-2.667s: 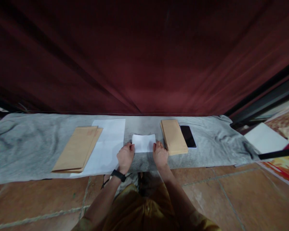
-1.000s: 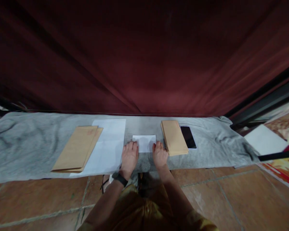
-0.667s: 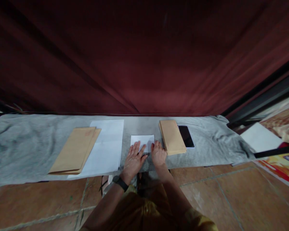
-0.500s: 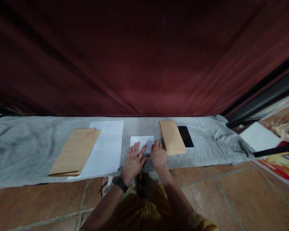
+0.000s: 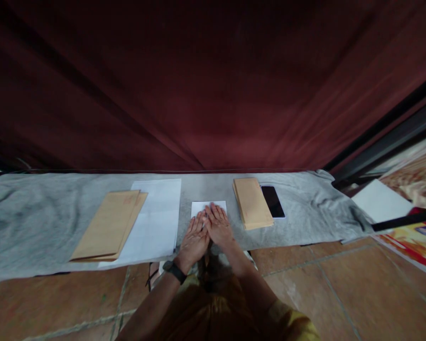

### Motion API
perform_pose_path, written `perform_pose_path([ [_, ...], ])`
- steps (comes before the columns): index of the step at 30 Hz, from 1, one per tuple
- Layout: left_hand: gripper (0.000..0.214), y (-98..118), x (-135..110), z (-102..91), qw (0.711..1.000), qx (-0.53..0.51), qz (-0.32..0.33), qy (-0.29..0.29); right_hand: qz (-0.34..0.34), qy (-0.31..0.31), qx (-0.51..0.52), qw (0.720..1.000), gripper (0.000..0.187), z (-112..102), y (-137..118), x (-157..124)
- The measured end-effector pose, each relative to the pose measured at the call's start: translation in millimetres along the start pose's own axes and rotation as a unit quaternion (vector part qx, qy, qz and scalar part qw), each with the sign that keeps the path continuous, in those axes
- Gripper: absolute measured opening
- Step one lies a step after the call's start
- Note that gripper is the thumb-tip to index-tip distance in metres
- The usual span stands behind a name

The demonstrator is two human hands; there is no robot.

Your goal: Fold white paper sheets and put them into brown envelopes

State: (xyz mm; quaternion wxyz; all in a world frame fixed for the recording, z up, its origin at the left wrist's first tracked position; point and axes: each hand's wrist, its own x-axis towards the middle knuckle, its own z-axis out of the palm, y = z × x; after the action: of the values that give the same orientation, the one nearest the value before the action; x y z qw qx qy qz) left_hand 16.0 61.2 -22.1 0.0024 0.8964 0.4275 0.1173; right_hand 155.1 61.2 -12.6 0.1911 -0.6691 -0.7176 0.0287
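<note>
A small folded white paper [image 5: 208, 206] lies on the grey cloth [image 5: 39, 222] in front of me. My left hand [image 5: 194, 238], with a black watch on its wrist, lies flat on the paper's near left part, fingers stretched out. My right hand [image 5: 219, 227] lies flat beside it on the paper's near right part, fingers together and extended. The two hands touch side by side and cover most of the paper.
Left of the hands lie a white sheet [image 5: 152, 222] and, overlapping it, brown envelopes [image 5: 108, 225]. To the right sits a stack of brown envelopes [image 5: 252, 203] beside a black phone [image 5: 272, 201]. A dark red curtain [image 5: 213, 85] hangs behind. Tiled floor lies below.
My hands first held the paper's left and right edges. Both then flattened and slid inward over the paper until they met side by side.
</note>
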Motion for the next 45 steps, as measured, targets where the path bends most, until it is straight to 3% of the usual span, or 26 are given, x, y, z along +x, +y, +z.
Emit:
perform_pose_path([
  [6, 0.057, 2, 2, 3.9, 0.999, -0.027, -0.041, 0.019, 0.014, 0.020, -0.035, 0.999, 0.050, -3, 22, -6],
  [17, 0.067, -20, 36, 1.3, 0.991, -0.002, -0.131, 0.025, 0.044, 0.074, -0.066, 0.994, 0.054, 3, 18, -10],
  [27, 0.068, -24, 19, 1.8, 0.989, -0.006, -0.142, 0.051, 0.061, 0.059, -0.074, 0.994, 0.056, 0, 18, -11],
  [32, 0.063, 1, 12, -8.8, 0.985, 0.026, -0.154, 0.078, 0.065, 0.043, -0.064, 0.995, 0.055, 0, 19, -12],
  [37, 0.050, 25, 13, -8.5, 0.995, 0.043, -0.087, -0.009, 0.068, 0.021, -0.045, 0.996, 0.052, -2, 20, -11],
  [45, 0.049, 20, 32, -20.0, 0.989, 0.077, -0.075, -0.104, 0.086, 0.056, -0.040, 0.994, 0.052, 3, 23, -14],
])
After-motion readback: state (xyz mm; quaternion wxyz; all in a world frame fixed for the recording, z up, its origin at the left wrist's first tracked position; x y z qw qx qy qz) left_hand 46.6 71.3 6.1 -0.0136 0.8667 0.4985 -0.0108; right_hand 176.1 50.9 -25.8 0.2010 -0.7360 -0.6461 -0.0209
